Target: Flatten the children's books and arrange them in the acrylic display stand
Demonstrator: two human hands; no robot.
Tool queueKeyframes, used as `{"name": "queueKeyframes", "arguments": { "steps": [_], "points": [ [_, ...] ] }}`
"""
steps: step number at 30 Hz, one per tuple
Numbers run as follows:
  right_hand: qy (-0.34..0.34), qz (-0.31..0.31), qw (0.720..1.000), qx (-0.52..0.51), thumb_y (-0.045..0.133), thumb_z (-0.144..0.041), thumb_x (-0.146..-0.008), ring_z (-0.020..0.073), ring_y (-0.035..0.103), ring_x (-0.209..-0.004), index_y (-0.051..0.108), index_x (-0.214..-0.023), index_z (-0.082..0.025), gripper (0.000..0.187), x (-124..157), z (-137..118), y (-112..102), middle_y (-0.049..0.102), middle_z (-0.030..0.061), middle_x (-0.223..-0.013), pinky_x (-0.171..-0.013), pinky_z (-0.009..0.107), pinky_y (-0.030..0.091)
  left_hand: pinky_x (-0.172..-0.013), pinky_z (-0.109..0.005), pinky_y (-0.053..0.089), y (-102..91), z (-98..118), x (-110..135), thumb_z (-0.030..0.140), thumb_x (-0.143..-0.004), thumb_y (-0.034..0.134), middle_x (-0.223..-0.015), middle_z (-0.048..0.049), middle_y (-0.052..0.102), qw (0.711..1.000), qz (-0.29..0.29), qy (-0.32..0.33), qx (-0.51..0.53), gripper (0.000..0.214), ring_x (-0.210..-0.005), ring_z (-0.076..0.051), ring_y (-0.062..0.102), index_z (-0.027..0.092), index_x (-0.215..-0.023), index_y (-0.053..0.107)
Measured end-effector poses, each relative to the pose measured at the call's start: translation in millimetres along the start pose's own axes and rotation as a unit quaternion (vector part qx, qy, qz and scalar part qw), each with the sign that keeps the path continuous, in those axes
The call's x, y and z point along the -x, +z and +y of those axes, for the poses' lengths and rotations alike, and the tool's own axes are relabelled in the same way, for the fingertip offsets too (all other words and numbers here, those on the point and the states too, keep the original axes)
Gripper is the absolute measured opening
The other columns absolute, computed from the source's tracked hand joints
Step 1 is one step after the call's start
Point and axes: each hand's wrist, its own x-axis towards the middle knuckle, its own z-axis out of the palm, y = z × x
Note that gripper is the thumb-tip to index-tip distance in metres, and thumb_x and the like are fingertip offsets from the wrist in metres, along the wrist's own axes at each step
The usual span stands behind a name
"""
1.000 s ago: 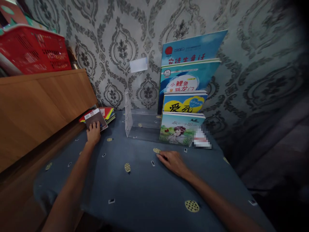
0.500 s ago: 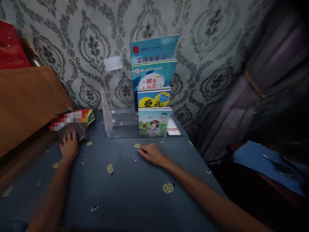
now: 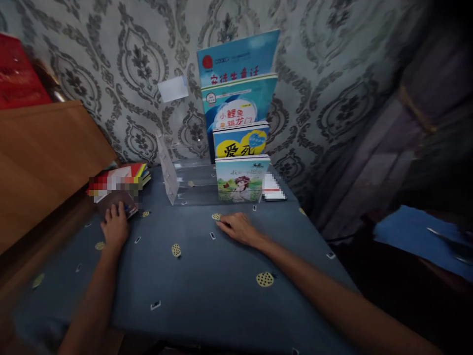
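Note:
My left hand point(image 3: 115, 227) lies palm down on the near end of a small dark booklet point(image 3: 118, 202), the top of a stack of colourful books point(image 3: 125, 175) at the table's left. Its fingers are stretched flat. My right hand point(image 3: 240, 228) rests flat on the blue patterned tablecloth point(image 3: 207, 286), fingers extended, holding nothing. Just beyond it stands a clear acrylic rack point(image 3: 185, 180) with several picture books point(image 3: 240, 148) stepped upright in its right half.
A wooden board point(image 3: 44, 158) runs along the left side, with a red basket point(image 3: 18, 74) on top. Patterned wallpaper backs the table. A dark curtain point(image 3: 391, 148) hangs at the right, with a blue sheet point(image 3: 421, 239) below it.
The view swung to the right, then slightly back. Both hands stay where they were, left on the booklet, right flat on the cloth.

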Motion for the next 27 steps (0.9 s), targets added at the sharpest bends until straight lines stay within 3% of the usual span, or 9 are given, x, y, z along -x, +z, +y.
{"name": "queueKeyframes", "arguments": {
  "steps": [7,16,21,27],
  "points": [
    [-0.011,0.002,1.000,-0.017,0.046,-0.035,-0.102,0.0148,0.047,-0.059,0.060,-0.068,-0.019,0.040,-1.3,3.5,4.3,0.058,0.0023,-0.063,-0.061,0.030,0.021,-0.110,-0.057,0.044,1.0,-5.2,18.9,0.012,-0.095,0.031,-0.162,-0.0225,0.037,1.000,-0.025,-0.013,-0.006,0.065,-0.149,-0.038,0.037,0.012,-0.160,0.030],
    [0.001,-0.003,1.000,-0.003,0.046,-0.035,-0.102,0.0158,0.050,-0.061,0.061,-0.069,-0.020,0.040,-0.4,1.1,2.0,0.061,0.0032,-0.064,-0.061,0.030,0.021,-0.104,-0.060,0.047,1.5,-11.8,48.6,0.014,-0.095,0.031,-0.155,-0.0245,0.045,0.999,-0.044,-0.011,0.008,0.062,-0.140,-0.038,0.046,0.011,-0.157,0.036],
    [-0.008,-0.001,1.000,-0.002,0.045,-0.036,-0.102,0.0154,0.049,-0.060,0.060,-0.069,-0.019,0.040,-0.2,1.4,1.7,0.061,0.0033,-0.065,-0.061,0.030,0.021,-0.108,-0.058,0.043,-1.1,-16.6,60.1,0.011,-0.091,0.040,-0.156,-0.0181,0.048,0.998,-0.058,0.023,-0.025,0.065,-0.142,-0.036,0.046,0.022,-0.155,0.043],
    [0.002,-0.001,1.000,0.001,0.048,-0.034,-0.101,0.0145,0.046,-0.059,0.058,-0.067,-0.019,0.038,-1.2,2.0,2.9,0.060,0.0030,-0.065,-0.061,0.031,0.019,-0.113,-0.051,0.041,-2.3,-18.0,83.1,0.010,-0.089,0.041,-0.154,-0.0138,0.052,0.994,-0.053,0.084,-0.040,0.064,-0.141,-0.033,0.049,0.022,-0.152,0.049]
  ]
}}
